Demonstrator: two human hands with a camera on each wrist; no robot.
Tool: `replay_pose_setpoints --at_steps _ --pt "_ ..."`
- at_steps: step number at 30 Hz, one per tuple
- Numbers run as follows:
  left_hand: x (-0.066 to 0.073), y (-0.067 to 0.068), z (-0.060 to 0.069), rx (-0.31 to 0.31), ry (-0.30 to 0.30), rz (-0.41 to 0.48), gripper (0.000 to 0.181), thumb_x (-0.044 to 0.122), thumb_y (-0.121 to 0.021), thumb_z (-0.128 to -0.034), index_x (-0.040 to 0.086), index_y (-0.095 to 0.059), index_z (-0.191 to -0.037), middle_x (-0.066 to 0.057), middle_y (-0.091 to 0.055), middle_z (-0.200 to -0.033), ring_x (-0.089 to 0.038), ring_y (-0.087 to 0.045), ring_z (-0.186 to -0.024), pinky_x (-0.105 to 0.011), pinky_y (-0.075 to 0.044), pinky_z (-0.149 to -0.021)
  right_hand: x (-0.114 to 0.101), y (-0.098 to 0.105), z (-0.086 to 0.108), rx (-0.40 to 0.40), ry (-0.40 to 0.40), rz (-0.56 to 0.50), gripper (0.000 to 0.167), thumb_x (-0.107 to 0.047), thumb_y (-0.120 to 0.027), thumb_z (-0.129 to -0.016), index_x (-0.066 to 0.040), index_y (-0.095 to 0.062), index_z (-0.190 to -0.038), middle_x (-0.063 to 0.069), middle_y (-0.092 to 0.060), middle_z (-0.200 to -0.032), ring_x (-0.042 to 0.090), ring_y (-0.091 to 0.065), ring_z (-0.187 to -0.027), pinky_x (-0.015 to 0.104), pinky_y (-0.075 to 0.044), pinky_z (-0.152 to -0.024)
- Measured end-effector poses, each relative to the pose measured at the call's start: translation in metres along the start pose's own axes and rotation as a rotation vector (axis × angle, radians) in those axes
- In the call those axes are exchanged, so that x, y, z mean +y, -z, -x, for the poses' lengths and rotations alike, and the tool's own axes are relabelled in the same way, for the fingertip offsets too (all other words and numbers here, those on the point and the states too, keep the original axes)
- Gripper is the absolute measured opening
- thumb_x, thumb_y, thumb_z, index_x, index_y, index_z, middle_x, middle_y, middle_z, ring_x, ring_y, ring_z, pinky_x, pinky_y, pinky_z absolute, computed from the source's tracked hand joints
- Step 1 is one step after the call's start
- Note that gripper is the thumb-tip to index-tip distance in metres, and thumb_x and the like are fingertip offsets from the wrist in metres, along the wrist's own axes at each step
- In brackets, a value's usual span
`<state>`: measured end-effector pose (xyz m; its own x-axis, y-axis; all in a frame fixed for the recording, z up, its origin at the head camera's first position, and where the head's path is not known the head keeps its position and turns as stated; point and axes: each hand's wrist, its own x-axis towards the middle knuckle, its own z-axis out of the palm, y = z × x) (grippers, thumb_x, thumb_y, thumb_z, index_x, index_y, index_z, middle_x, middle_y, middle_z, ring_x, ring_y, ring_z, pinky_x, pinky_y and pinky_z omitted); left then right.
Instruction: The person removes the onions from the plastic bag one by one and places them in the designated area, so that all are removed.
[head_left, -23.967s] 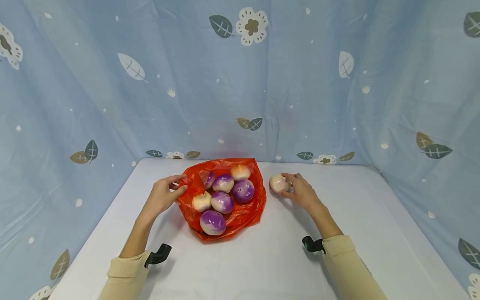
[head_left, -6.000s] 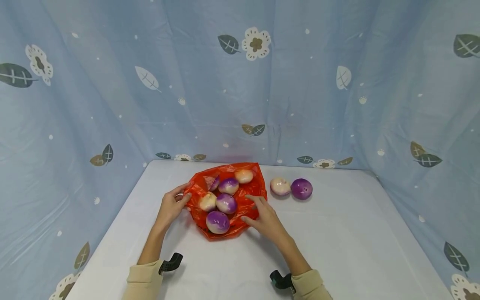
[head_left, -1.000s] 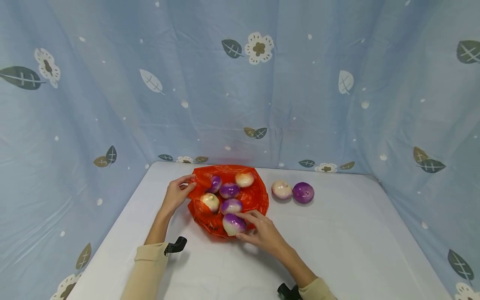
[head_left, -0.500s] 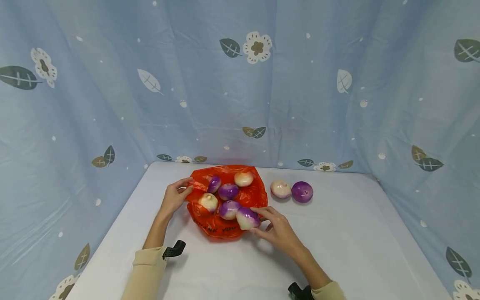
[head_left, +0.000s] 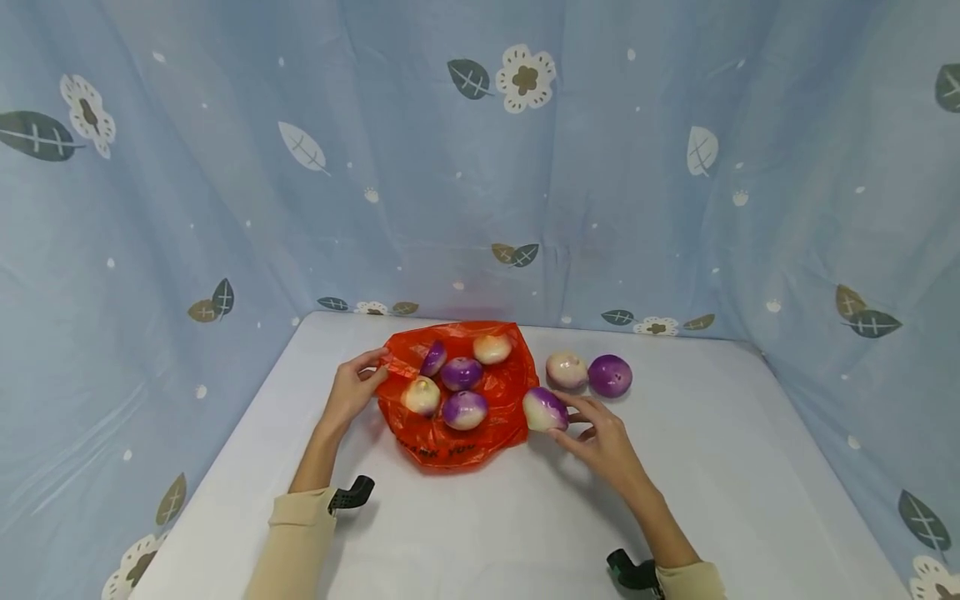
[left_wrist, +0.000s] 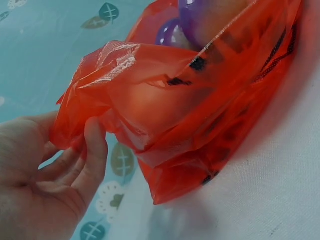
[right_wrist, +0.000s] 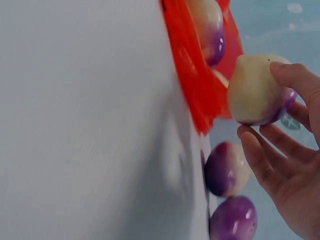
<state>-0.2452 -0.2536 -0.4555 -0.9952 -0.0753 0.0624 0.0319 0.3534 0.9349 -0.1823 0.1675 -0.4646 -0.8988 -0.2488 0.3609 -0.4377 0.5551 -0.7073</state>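
A red plastic bag (head_left: 491,446) lies spread on the table, with several purple-and-white turnips such as one turnip (head_left: 464,410) in it. My left hand (head_left: 350,393) pinches the bag's left edge; in the left wrist view the hand (left_wrist: 55,175) has the red film (left_wrist: 95,95) between thumb and fingers. My right hand (head_left: 603,442) holds a turnip (head_left: 544,409) at the bag's right edge. The right wrist view shows this turnip (right_wrist: 257,90) gripped by the fingertips of the hand (right_wrist: 295,165), off the table surface.
A pale turnip (head_left: 566,369) and a purple turnip (head_left: 610,376) sit side by side on the white table (head_left: 720,467), right of the bag. A blue patterned curtain (head_left: 420,167) stands behind and at both sides.
The right hand has carried the turnip rightward and away from the person, from the bag's lower right part to its right edge. The left hand keeps its pinch on the bag.
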Motion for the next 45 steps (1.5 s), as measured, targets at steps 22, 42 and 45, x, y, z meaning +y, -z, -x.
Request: replay_pose_setpoints --at_steps 22,42,45 --pt "0.048 0.007 0.025 -0.01 -0.056 -0.046 0.046 0.023 -0.063 -0.0963 0.004 -0.055 -0.137 -0.024 -0.061 -0.121 -0.017 -0.063 -0.088 -0.015 -0.052 -0.069 0.043 0.065 0.011 0.217 -0.011 0.148 0.059 -0.02 -0.081 -0.081 -0.015 -0.059 -0.135 0.011 -0.063 -0.116 0.031 -0.07 -0.092 0.018 -0.055 -0.062" --pt "0.043 0.006 0.035 -0.027 -0.067 -0.033 0.047 0.017 -0.063 -0.0956 0.003 -0.052 -0.14 -0.026 -0.06 -0.121 -0.033 -0.065 -0.094 -0.015 -0.054 -0.07 0.083 0.102 0.012 0.344 -0.072 0.218 0.059 -0.018 -0.083 -0.078 -0.011 -0.061 -0.133 0.017 -0.065 -0.116 0.003 -0.067 -0.088 -0.004 -0.039 -0.073" --pt "0.035 0.005 0.033 -0.026 -0.061 -0.03 0.048 0.017 -0.064 -0.0954 0.004 -0.052 -0.14 -0.026 -0.061 -0.121 -0.034 -0.064 -0.095 -0.016 -0.054 -0.07 0.088 0.101 0.013 0.353 -0.093 0.219 0.058 -0.018 -0.082 -0.079 -0.011 -0.061 -0.133 0.017 -0.065 -0.115 0.028 -0.07 -0.088 -0.004 -0.039 -0.071"
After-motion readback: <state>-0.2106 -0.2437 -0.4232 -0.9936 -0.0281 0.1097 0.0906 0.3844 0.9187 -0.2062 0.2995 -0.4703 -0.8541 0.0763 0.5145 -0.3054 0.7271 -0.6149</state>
